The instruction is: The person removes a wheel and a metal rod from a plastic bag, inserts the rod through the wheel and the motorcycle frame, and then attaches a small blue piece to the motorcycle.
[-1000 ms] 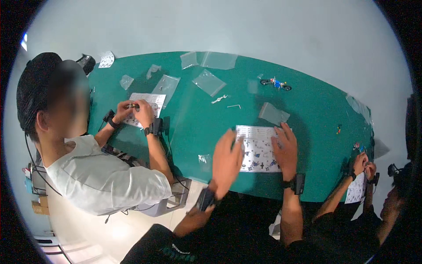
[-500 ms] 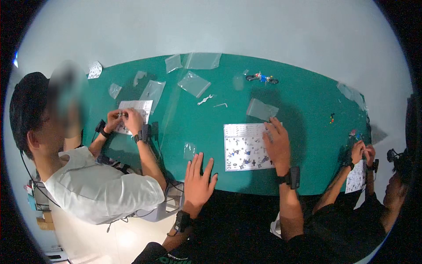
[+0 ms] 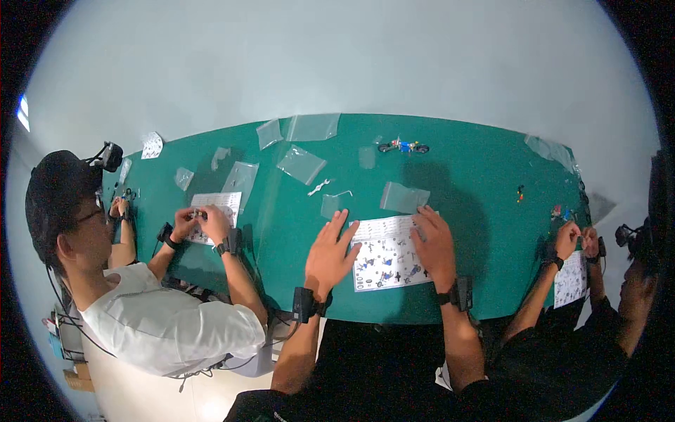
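My left hand (image 3: 328, 254) lies spread at the left edge of a printed instruction sheet (image 3: 385, 264), its fingertips by a small clear bag (image 3: 332, 206). Over the sheet's right side is my right hand (image 3: 434, 246), fingers apart, its fingertips near a larger clear bag (image 3: 405, 197). Neither hand holds anything. Beyond them on the green table lie a white wrench-like piece (image 3: 318, 187), a thin L-shaped key (image 3: 342, 193) and a small blue and black toy motorcycle (image 3: 403, 146).
At the left, a person in a white shirt (image 3: 169, 327) handles small parts over a sheet (image 3: 218, 204); another person's hands (image 3: 119, 207) are beyond. A person at the right (image 3: 598, 330) works over another sheet (image 3: 570, 280). More clear bags (image 3: 301, 165) and small colourful pieces (image 3: 520, 193) lie about.
My left hand has moved up and right to the sheet's left edge, and the small clear bag now lies further right, near the key. The view has shifted, showing further hands at far left.
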`<state>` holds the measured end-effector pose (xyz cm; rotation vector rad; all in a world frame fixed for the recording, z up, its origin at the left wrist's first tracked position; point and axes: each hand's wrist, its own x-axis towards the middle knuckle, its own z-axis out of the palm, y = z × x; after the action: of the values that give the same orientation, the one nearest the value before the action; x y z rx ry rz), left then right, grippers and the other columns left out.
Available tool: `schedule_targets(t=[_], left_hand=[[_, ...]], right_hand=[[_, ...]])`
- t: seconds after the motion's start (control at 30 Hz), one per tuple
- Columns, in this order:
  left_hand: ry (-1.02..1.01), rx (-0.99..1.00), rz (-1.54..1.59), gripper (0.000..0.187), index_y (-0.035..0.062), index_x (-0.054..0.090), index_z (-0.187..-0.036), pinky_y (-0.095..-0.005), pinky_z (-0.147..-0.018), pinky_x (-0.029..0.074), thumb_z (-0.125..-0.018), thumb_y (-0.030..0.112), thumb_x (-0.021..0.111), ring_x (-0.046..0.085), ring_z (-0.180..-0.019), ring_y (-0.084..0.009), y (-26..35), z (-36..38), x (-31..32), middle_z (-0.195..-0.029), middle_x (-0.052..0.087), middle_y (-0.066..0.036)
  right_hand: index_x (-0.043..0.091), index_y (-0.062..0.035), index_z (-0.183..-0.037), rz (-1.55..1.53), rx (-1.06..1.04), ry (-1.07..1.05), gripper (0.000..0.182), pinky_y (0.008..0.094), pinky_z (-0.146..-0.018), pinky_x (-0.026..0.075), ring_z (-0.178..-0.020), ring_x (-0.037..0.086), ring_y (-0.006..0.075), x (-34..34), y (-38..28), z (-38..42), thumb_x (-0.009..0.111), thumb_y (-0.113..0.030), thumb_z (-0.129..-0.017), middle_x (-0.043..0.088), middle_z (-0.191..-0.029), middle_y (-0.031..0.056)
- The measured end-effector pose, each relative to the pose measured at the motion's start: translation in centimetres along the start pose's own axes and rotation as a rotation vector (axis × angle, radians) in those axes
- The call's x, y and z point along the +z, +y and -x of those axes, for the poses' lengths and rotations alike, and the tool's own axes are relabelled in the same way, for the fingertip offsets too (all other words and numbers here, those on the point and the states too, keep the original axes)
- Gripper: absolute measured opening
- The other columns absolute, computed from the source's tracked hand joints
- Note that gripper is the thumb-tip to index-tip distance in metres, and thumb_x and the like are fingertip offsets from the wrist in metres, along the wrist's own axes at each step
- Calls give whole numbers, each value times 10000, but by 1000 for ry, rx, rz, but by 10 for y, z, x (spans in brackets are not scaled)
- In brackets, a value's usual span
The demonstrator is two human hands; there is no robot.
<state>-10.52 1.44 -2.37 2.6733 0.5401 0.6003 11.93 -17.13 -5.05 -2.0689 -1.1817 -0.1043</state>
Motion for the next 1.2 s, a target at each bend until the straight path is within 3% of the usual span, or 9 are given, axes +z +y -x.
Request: schedule_targets(t=[0.13, 0.23, 0.33, 0.5, 0.7, 0.8, 1.0, 1.1, 1.2], left_hand=[[85, -79, -100, 496, 87, 638, -1496, -523, -1279, 379, -1056, 315, 670, 451, -1554, -397, -4, -9, 11, -1665, 480, -226], [81, -146, -90, 496, 91, 639, -1494, -527, -1281, 382, -1048, 300, 685, 442, -1557, -416, -3, -13, 16, -1663, 477, -240], [94, -134, -104, 493, 91, 638, -1495, -522, -1279, 386, -1050, 300, 677, 449, -1551, -419, -5, -14, 18, -1663, 476, -242], [80, -138, -98, 488, 69, 634, -1490, -527, -1275, 391, -1054, 288, 665, 469, -1531, -428, -4, -13, 17, -1656, 483, -243], [69, -155, -95, 464, 60, 646, -1470, -530, -1267, 398, -1055, 267, 659, 469, -1529, -432, -3, -17, 14, -1645, 494, -251], [67, -161, -95, 454, 61, 654, -1459, -527, -1264, 401, -1053, 262, 660, 472, -1527, -432, 0, -17, 11, -1640, 500, -253], [73, -173, -93, 446, 65, 663, -1451, -522, -1270, 393, -1046, 251, 665, 472, -1528, -428, 1, -18, 12, -1638, 509, -243], [67, -181, -101, 445, 84, 668, -1457, -520, -1273, 389, -1042, 246, 675, 469, -1540, -391, 1, -17, 15, -1639, 516, -214], [63, -191, -106, 452, 87, 671, -1456, -519, -1277, 386, -1036, 255, 683, 464, -1544, -390, 3, -18, 15, -1644, 514, -212]], right_hand=[[782, -41, -1197, -216, 176, 42, 275, 496, -1201, 473, -1383, 626, 372, -7, -4, -2, 768, -108, -931, 637, -1539, 167], [787, -33, -1175, -183, 136, 151, 241, 459, -1110, 536, -1340, 663, 349, -4, 18, -3, 747, -34, -937, 683, -1462, 180], [772, -43, -1203, -312, 230, 207, 300, 464, -1176, 491, -1338, 653, 366, 0, 35, -19, 785, -94, -908, 680, -1457, 182], [660, -87, -1430, -72, 143, 214, 580, 500, -1165, 478, -1370, 615, 397, 21, 60, -96, 842, -219, -896, 673, -1451, 189], [617, -146, -1499, -144, 145, 260, 687, 546, -1166, 450, -1378, 609, 388, 50, 77, -161, 862, -298, -875, 671, -1458, 167], [664, -154, -1406, -34, 57, 298, 559, 539, -1108, 486, -1286, 667, 377, 61, 83, -162, 853, -245, -888, 726, -1361, 136], [708, -82, -1127, -118, 169, 347, 258, 480, -889, 573, -1012, 750, 384, 55, 64, -157, 831, -146, -909, 781, -1063, 149], [720, -79, -1127, -118, 171, 327, 237, 471, -841, 585, -983, 752, 374, 52, 65, -156, 821, -147, -924, 782, -1079, 154], [730, -78, -1136, -231, 288, 342, 208, 423, -800, 581, -903, 758, 297, 54, 67, -156, 800, -129, -946, 793, -1035, 115]])
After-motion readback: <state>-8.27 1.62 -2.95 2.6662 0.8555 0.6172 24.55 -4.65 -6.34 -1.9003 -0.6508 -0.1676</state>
